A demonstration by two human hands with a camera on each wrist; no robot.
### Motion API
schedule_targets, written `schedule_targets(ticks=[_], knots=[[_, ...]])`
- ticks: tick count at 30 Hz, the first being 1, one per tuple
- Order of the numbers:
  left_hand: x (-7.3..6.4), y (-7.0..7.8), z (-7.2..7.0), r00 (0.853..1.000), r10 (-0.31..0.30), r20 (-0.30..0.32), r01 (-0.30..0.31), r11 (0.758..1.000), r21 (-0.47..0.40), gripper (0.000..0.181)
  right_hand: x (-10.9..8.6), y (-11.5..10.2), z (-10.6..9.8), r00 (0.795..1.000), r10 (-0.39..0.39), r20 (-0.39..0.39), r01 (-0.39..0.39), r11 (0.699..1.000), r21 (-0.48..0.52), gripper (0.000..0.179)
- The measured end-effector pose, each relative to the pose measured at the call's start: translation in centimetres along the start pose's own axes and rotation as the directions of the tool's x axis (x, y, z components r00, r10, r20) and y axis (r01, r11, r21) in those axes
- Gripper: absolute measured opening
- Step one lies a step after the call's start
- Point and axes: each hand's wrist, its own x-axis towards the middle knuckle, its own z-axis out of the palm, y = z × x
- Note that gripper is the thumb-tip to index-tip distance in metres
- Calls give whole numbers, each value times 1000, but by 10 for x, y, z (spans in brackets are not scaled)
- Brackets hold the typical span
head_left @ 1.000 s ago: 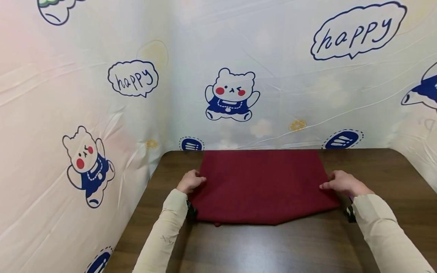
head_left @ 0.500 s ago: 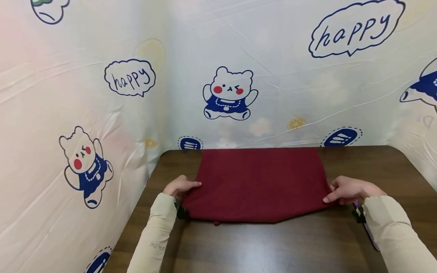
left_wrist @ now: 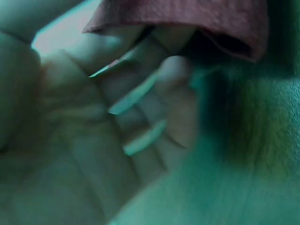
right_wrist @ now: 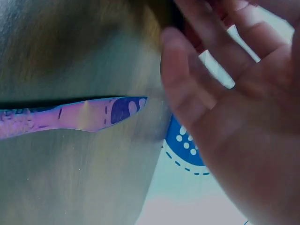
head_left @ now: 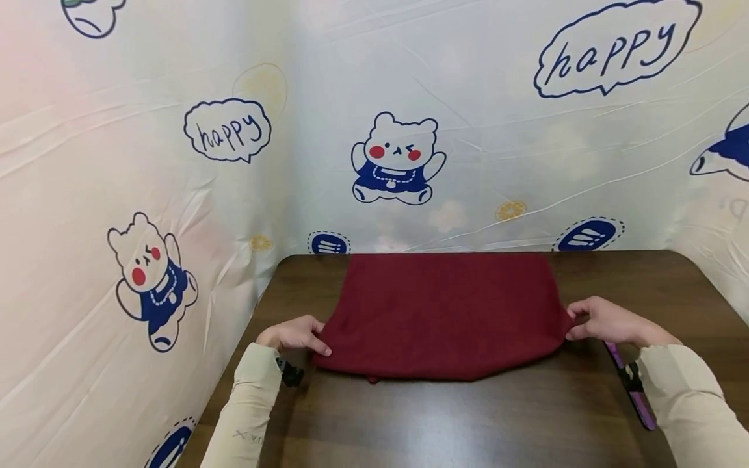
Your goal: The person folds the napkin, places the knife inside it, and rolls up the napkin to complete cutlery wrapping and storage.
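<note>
A dark red cloth (head_left: 445,312) lies across the far part of the brown table, a small red bit peeking from under its front edge. At the near left corner, my left hand (head_left: 292,335) pinches it, thumb on top and fingers below. The cloth's edge (left_wrist: 187,13) crosses the top of the left wrist view, over the bent fingers. My right hand (head_left: 611,322) pinches the right edge between thumb and fingers, pulling a small peak outward. In the right wrist view the right hand's (right_wrist: 239,93) fingertips are partly cut off by the frame.
A long flat purple strip with a tapered tip (right_wrist: 84,116) lies on the table (head_left: 445,422) near my right wrist. Behind the table hangs a pale curtain (head_left: 497,130) printed with bears and "happy" bubbles. A black wrist mount (head_left: 289,372) sits under my left wrist.
My left hand has moved left and nearer along the cloth's side to its corner. The right hand has shifted right and nearer, now drawing the right edge outward. The purple strip has come into view.
</note>
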Motion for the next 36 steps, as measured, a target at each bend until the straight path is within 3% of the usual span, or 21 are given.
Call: schedule_targets(ticks=[6,10,15,18,21,23,26,29,34,36], knots=[[0,-2,-7,985,99,-139,-112,989,-91,36,-6,-3,-6,1000,-18,-4,18,986,167,12],[1,4,-8,971,122,-206,-158,973,-169,39,-8,-3,-8,999,17,-43,-8,980,198,17],[2,10,-7,951,88,-296,-199,907,-372,31,-10,-5,-8,987,123,-102,-97,968,232,23],[4,13,-8,936,39,-350,-203,873,-444,26,-11,-7,-8,976,173,-136,-130,951,279,27],[6,13,-8,925,-32,-378,-163,867,-472,31,-11,-9,-11,964,223,-144,-166,931,326,39],[6,11,-7,929,-81,-362,-105,879,-466,43,-11,-9,-12,962,242,-124,-189,923,336,51],[4,6,-4,954,-123,-272,12,927,-376,63,-10,-5,-11,964,258,-58,-229,925,304,65],[0,-1,1,976,-145,-165,101,963,-249,58,-11,0,-8,966,257,38,-258,930,261,67],[-4,-9,6,993,-112,-24,110,990,-89,34,-18,6,-1,943,261,207,-307,923,233,28],[-5,-8,6,994,-97,42,99,993,-57,31,-20,7,0,930,250,269,-316,919,237,25]])
